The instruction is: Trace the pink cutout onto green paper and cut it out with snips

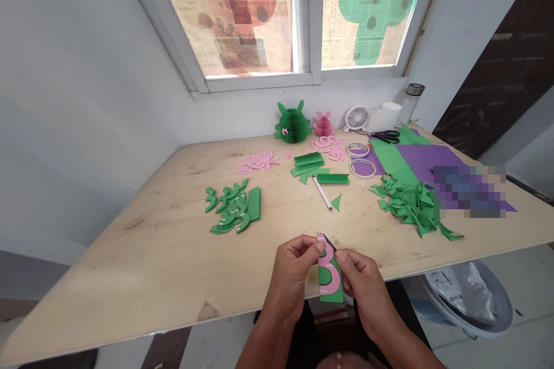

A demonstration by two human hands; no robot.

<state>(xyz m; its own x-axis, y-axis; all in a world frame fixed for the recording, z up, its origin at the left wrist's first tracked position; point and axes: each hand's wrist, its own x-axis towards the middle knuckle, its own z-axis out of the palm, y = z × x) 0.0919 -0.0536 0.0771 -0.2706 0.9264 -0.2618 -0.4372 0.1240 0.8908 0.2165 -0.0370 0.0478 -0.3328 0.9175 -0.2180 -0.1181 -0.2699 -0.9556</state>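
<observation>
In front of the table's near edge, both my hands are closed at a green paper strip [330, 298] with a pink curved paper cutout [332, 285] lying on it. My left hand [293, 268] pinches the upper left of both papers between thumb and fingers. At the upper right edge, the thumb and fingers of my right hand [362, 277] press together on the strip. A dark narrow thing [330, 242] slants from the strip's top to my right fingertips; its kind is unclear. Beyond lie a white pen [322, 193] and a small green paper triangle [336, 202].
Green curved cutouts [231, 210] lie left, pink cutouts [258, 162] behind them. On the right are green scraps [409, 202], purple paper [426, 161], tape rolls [362, 168] and black scissors [385, 136]. Green [293, 124] and pink [323, 125] paper figures, a fan [356, 118] and a bottle [410, 105] stand behind.
</observation>
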